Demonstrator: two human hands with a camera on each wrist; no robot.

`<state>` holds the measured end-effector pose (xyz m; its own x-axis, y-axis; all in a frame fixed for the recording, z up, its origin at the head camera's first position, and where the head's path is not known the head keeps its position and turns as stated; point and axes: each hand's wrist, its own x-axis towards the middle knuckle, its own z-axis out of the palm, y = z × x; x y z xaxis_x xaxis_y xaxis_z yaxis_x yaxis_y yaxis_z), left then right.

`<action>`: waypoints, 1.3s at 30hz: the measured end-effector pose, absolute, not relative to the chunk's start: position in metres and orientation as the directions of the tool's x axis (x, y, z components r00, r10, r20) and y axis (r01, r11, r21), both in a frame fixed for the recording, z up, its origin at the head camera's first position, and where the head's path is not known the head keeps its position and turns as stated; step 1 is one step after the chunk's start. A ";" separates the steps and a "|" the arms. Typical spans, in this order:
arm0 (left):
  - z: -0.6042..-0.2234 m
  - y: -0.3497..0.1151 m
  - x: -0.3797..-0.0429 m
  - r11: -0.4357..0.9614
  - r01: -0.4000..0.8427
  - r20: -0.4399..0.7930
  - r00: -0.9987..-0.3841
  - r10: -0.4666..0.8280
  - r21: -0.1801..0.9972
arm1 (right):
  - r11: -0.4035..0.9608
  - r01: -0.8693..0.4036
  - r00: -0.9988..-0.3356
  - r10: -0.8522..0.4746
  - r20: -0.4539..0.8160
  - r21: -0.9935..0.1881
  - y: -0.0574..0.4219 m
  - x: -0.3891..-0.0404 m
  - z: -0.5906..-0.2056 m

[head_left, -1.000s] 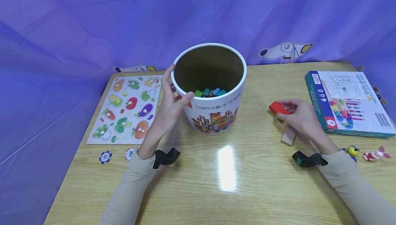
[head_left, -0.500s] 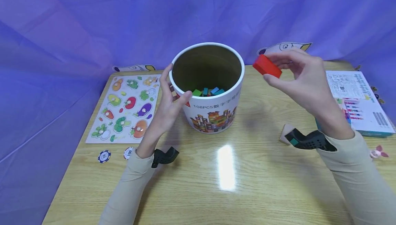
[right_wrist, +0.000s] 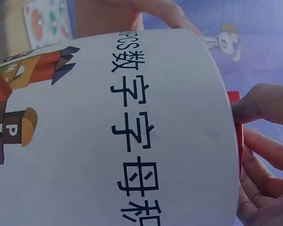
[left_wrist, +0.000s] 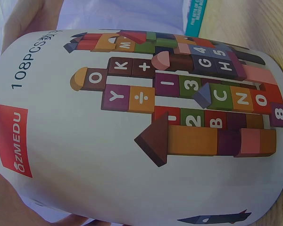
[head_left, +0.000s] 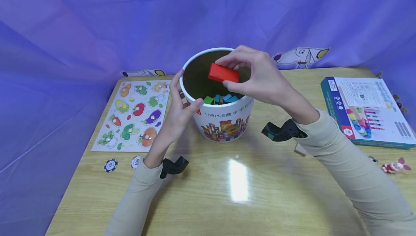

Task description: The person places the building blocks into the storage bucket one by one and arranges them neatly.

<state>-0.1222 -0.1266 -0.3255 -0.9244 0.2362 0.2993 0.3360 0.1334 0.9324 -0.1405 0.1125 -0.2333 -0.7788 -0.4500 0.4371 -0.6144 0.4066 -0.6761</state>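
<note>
Over the mouth of a white bucket [head_left: 224,120], my right hand [head_left: 260,75] pinches a red block [head_left: 224,73] between thumb and fingers. Most of that block is hidden behind the bucket wall in the right wrist view, where a red edge [right_wrist: 240,141] shows beside the fingers. My left hand [head_left: 177,115] holds the bucket's left side, its thumb at the rim and its fingers along the wall. Several coloured blocks [head_left: 222,99] lie inside, green and blue among them. A plain wooden block [head_left: 300,149] rests on the table, partly covered by the right forearm.
A vegetable puzzle board [head_left: 131,117] lies left of the bucket, with poker chips [head_left: 111,165] in front of it. At the right are a flat toy box [head_left: 370,109] and a small pink-eared figure [head_left: 396,165]. A purple curtain [head_left: 208,12] hangs behind the table.
My right hand has lifted the red block from the table beside the wooden block and carried it left over the bucket's mouth. The left hand has stayed on the bucket.
</note>
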 end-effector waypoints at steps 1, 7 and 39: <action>-0.326 -0.126 -0.122 0.136 0.335 0.297 -0.925 0.239 0.933 | 0.408 -0.612 -0.781 -0.449 0.434 -0.678 0.112 -0.142 -0.234; -0.325 -0.126 -0.123 0.141 0.341 0.303 -0.923 0.238 0.929 | 0.424 -0.598 -0.793 -0.439 0.423 -0.680 0.114 -0.149 -0.238; -0.325 -0.126 -0.123 0.121 0.347 0.311 -0.919 0.243 0.930 | 0.615 -0.408 -0.913 -0.256 0.318 -0.674 0.257 -0.041 -0.363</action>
